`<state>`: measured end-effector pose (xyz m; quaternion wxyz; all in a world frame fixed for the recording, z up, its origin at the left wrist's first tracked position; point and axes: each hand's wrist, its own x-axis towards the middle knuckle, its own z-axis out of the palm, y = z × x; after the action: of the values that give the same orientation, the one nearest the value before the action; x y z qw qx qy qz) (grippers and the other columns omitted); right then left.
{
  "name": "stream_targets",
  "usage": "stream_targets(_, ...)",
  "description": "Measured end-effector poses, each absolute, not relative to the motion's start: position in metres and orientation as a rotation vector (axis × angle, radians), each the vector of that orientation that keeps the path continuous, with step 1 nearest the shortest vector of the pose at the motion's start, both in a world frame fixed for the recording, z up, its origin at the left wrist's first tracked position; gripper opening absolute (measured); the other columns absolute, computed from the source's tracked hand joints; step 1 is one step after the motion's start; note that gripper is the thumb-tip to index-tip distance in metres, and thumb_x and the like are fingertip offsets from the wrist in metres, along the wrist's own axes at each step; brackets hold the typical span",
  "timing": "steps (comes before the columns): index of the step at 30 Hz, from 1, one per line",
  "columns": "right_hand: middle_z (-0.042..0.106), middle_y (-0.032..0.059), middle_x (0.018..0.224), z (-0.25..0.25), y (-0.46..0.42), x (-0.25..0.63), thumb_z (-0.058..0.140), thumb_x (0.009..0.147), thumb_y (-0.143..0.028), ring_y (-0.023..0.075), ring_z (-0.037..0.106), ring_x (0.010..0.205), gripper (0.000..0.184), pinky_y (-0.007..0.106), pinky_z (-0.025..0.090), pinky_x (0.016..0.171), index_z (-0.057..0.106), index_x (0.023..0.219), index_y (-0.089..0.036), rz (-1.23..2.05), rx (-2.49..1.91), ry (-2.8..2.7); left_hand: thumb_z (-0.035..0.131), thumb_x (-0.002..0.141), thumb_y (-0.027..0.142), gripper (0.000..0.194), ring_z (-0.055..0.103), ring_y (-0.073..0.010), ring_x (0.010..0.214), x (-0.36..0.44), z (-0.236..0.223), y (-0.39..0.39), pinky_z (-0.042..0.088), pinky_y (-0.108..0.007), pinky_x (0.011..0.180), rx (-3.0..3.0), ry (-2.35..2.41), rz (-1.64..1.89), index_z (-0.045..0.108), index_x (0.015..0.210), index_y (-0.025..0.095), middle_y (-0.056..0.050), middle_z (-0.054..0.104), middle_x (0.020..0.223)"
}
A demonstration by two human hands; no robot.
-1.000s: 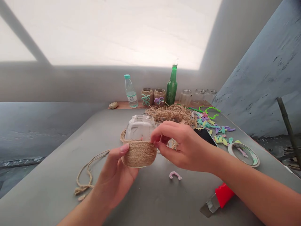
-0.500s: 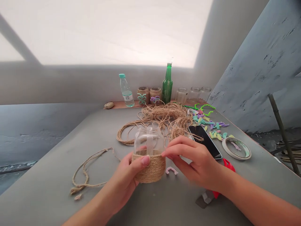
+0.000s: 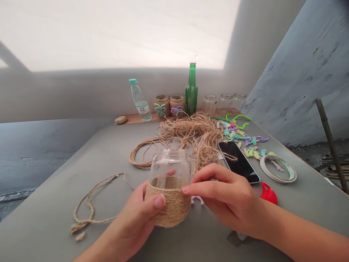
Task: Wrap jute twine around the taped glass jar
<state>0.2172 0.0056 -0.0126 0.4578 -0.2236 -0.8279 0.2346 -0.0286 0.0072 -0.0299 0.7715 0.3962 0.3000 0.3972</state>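
My left hand [image 3: 136, 213] is wrapped round a glass jar [image 3: 171, 162], thumb on the front and a fingertip showing through the glass behind. Jute twine [image 3: 170, 207] is wound in tight rows over the jar's lower half; the upper part is bare glass with strips of clear tape. The jar leans slightly. At the right end of the top row, my right hand [image 3: 225, 198] pinches the twine against the jar with thumb and index finger. From behind my left hand a loose length of twine [image 3: 89, 198] loops across the table to the left.
Behind the jar lies a tangled twine heap [image 3: 191, 127]. To the right are a phone [image 3: 238, 162], a tape roll [image 3: 293, 176], a red tool handle [image 3: 269, 194] and fuzzy coloured pieces [image 3: 237, 134]. A green bottle [image 3: 192, 92], water bottle [image 3: 140, 102] and several jars line the back.
The jar and both hands have come slightly closer and lower in view. My right fingers have shifted left along the top row of twine, onto the jar's front.
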Motion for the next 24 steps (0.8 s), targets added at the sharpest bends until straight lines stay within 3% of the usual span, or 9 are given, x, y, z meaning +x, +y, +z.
stream_targets(5, 0.068, 0.0130, 0.114, -0.011, 0.006, 0.218, 0.058, 0.100, 0.001, 0.0142, 0.070, 0.107, 0.037, 0.019, 0.059, 0.099, 0.076, 0.132, -0.007, 0.545, -0.512, -2.076, 0.068, 0.093, 0.055, 0.045, 0.071, -0.0348, 0.115, -0.034, -0.024, 0.003, 0.055, -0.039, 0.091, 0.735, 0.707, 0.858, 0.079, 0.126, 0.027, -0.009, 0.084, 0.117)
stream_targets(9, 0.069, 0.0126, 0.115, -0.012, 0.006, 0.219, 0.057, 0.100, 0.003, 0.0133, 0.070, 0.106, 0.039, 0.018, 0.058, 0.099, 0.076, 0.132, -0.008, 0.543, -0.521, -2.060, 0.067, 0.093, 0.055, 0.045, 0.069, -0.0394, 0.121, -0.032, -0.015, 0.001, 0.053, -0.044, 0.098, 0.737, 0.670, 0.868, 0.080, 0.124, 0.026, -0.010, 0.083, 0.122)
stream_targets(12, 0.068, 0.0124, 0.115, -0.013, 0.006, 0.219, 0.057, 0.100, 0.002, 0.0142, 0.070, 0.106, 0.041, 0.020, 0.060, 0.098, 0.075, 0.134, -0.010, 0.528, -0.512, -2.064, 0.067, 0.093, 0.057, 0.046, 0.069, -0.0382, 0.121, -0.029, -0.014, 0.002, 0.052, -0.044, 0.101, 0.788, 0.650, 0.855, 0.081, 0.124, 0.026, -0.010, 0.082, 0.123)
stream_targets(16, 0.068, 0.0114, 0.114, -0.014, 0.006, 0.219, 0.056, 0.101, 0.000, 0.0164, 0.071, 0.103, 0.045, 0.025, 0.065, 0.091, 0.072, 0.140, -0.017, 0.486, -0.526, -2.088, 0.081, 0.085, 0.053, 0.050, 0.072, -0.0325, 0.113, -0.027, -0.018, 0.002, 0.057, -0.035, 0.089, 0.872, 0.651, 0.849, 0.078, 0.128, 0.028, -0.009, 0.082, 0.122)
stream_targets(24, 0.069, 0.0136, 0.118, -0.014, 0.008, 0.220, 0.059, 0.098, 0.003, 0.0157, 0.073, 0.106, 0.040, 0.022, 0.062, 0.095, 0.076, 0.131, -0.012, 0.463, -0.556, -2.085, 0.063, 0.100, 0.045, 0.034, 0.064, -0.0357, 0.130, -0.025, -0.016, 0.002, 0.056, -0.041, 0.098, 0.771, 0.626, 0.911, 0.082, 0.122, 0.028, -0.007, 0.082, 0.123)
